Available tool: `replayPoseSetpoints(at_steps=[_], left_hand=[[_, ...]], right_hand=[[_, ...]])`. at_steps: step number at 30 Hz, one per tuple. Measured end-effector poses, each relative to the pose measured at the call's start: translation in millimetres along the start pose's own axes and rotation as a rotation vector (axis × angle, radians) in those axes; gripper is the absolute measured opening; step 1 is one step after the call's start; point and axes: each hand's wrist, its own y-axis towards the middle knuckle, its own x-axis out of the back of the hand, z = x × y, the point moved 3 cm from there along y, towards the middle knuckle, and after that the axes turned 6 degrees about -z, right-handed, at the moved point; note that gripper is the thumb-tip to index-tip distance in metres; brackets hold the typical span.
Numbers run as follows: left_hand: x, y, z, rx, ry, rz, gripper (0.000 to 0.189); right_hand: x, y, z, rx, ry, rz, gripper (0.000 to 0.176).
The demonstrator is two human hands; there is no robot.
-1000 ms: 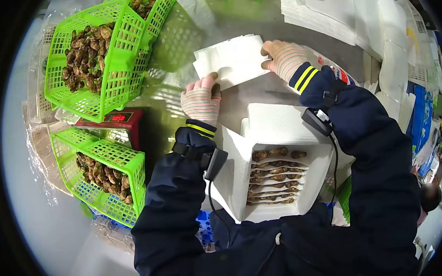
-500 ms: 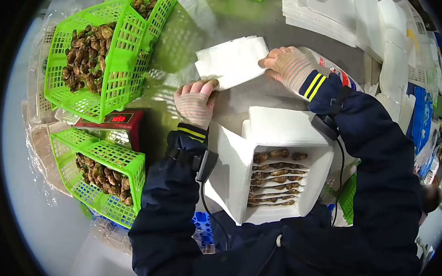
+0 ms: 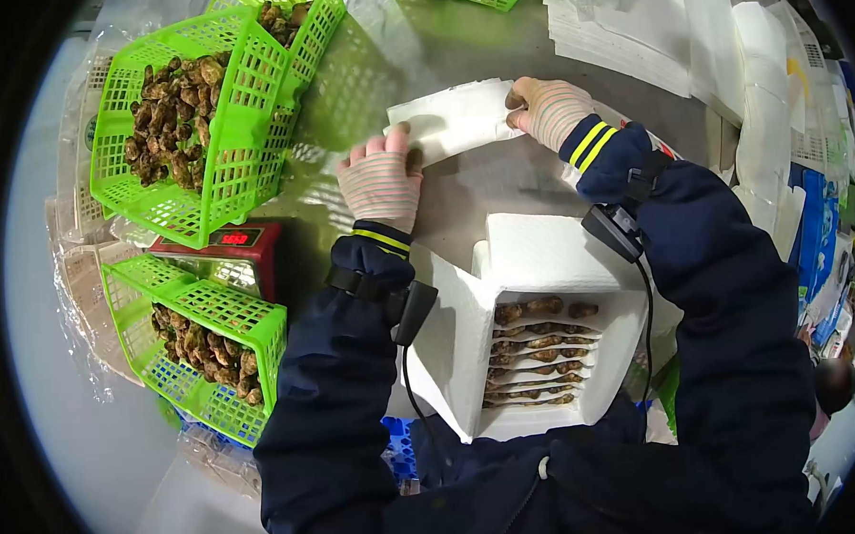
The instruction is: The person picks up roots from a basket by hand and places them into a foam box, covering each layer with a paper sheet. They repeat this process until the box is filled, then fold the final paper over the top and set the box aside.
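Observation:
A folded sheet of white paper (image 3: 464, 122) is stretched above the metal table between my hands. My right hand (image 3: 551, 111), in a striped fingerless glove, pinches its right end. At the left end, my left hand (image 3: 382, 178), gloved the same way, has its fingers closed at the paper's edge; part of that grip is hidden. Closer to my body stands an open white foam box (image 3: 465, 361). Brown, knobbly mushroom-like pieces (image 3: 546, 354) lie in it in several rows, with white sheets between the rows.
Green baskets (image 3: 241, 151) of similar brown pieces stand at the left, one on a red scale (image 3: 267, 260). Another green basket (image 3: 178, 345) sits nearer. White sheets are stacked (image 3: 618, 39) at the back right. A plastic-wrapped roll (image 3: 762, 100) lies beside them.
The paper looks narrower now, its near edge folded up. My left hand has its thumb farther up the paper's left end, and my right hand has moved slightly up.

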Motion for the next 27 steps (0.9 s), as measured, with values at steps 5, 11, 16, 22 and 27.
replayPoseSetpoints(at_steps=[5, 11, 16, 22, 27], left_hand=[[-7.1, -11.3, -15.4, -0.387, -0.002, -0.023, 0.038], [-2.2, -19.8, -9.4, -0.265, -0.203, -0.009, 0.046], [-6.0, -13.3, -2.5, -0.247, -0.167, -0.025, 0.043], [-8.6, 11.8, 14.5, 0.226, -0.522, 0.133, 0.033], [-6.0, 23.3, 13.3, 0.235, -0.275, 0.132, 0.031]], right_hand=[[-10.0, 0.3, 8.5, 0.371, -0.309, -0.313, 0.02], [-19.5, -12.1, -9.9, 0.679, -0.319, -0.327, 0.025], [-21.2, -10.8, -16.1, 0.761, -0.273, -0.349, 0.032], [9.6, 7.7, -3.4, 0.272, 0.122, -0.079, 0.043], [14.8, 19.3, 7.9, 0.279, -0.023, 0.0, 0.045]])
